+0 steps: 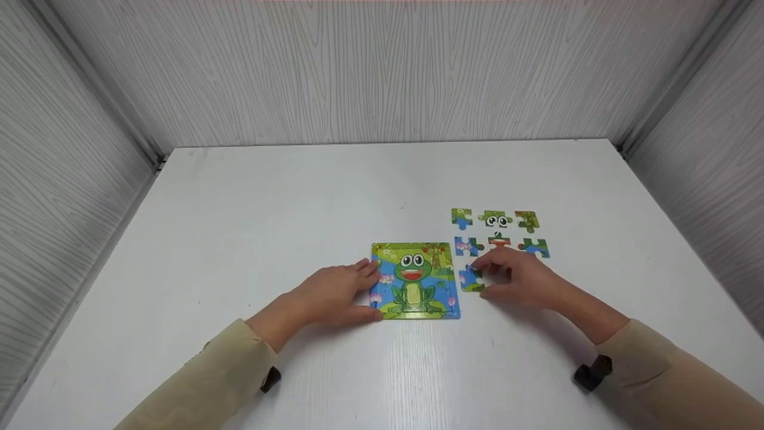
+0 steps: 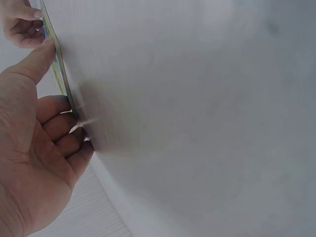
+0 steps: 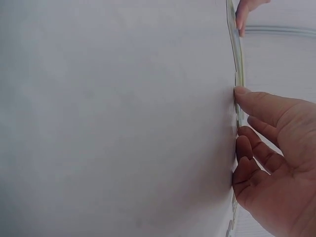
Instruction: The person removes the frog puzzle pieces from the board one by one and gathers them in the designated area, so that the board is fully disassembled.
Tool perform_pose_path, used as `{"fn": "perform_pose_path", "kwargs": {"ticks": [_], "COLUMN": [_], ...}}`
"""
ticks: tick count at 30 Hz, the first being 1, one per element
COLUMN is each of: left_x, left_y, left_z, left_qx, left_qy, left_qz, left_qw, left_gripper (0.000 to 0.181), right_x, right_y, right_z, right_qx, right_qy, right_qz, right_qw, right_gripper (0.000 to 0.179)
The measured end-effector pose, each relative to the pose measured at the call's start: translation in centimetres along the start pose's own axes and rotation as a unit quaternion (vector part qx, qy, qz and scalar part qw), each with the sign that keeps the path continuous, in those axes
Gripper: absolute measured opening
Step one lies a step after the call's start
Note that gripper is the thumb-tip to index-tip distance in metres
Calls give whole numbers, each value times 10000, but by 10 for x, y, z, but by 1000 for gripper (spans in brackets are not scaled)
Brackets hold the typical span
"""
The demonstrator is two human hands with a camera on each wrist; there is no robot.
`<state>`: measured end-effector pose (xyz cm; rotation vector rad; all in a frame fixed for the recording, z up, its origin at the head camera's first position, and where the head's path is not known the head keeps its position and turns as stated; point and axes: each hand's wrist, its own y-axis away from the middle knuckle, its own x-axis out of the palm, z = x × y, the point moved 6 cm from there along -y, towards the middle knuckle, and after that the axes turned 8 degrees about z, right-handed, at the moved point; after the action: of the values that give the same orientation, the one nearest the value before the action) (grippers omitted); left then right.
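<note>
A square frog puzzle board (image 1: 412, 283) lies flat on the white table, its picture facing up. At its left side is my left hand (image 1: 334, 294), with fingertips on the left edge and the thumb at the near left corner. To the right of the board, my right hand (image 1: 522, 278) pinches a blue and green puzzle piece (image 1: 470, 278), index finger at the far side and thumb at the near side. This piece lies flat, or nearly so. Whatever is under the right palm is hidden. Both wrist views show the board and pieces almost edge-on.
Several loose pieces lie in rows beyond my right hand, including an eyes piece (image 1: 496, 220), a corner piece (image 1: 527, 221) and a red-mouth piece (image 1: 499, 240). The white table (image 1: 268, 203) meets a wood-grained back panel (image 1: 382, 71), with side panels left and right.
</note>
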<state>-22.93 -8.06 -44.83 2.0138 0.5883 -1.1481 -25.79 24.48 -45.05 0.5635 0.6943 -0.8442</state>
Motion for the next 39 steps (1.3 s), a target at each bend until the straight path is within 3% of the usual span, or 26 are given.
{"fn": "perform_pose_path", "kwargs": {"ticks": [10, 18, 27, 39], "left_x": [2, 1, 2, 0], "left_y": [-2, -3, -3, -2], "left_z": [1, 1, 2, 1], "left_qx": [-41, -29, -57, -29], "left_qy": [-8, -75, -48, -28], "left_qz": [38, 83, 66, 88], "left_qw": [10000, 9999, 10000, 10000], "left_gripper": [83, 83, 83, 83], "right_x": [-2, -3, 11, 34], "right_y": [3, -3, -21, -42], "right_z": [5, 25, 60, 82], "right_qx": [-62, -401, -693, -960], "right_qy": [-12, -32, -120, -51], "right_qz": [-36, -73, 180, 609], "right_qw": [10000, 9992, 9974, 9935], "right_gripper": [44, 40, 42, 42]}}
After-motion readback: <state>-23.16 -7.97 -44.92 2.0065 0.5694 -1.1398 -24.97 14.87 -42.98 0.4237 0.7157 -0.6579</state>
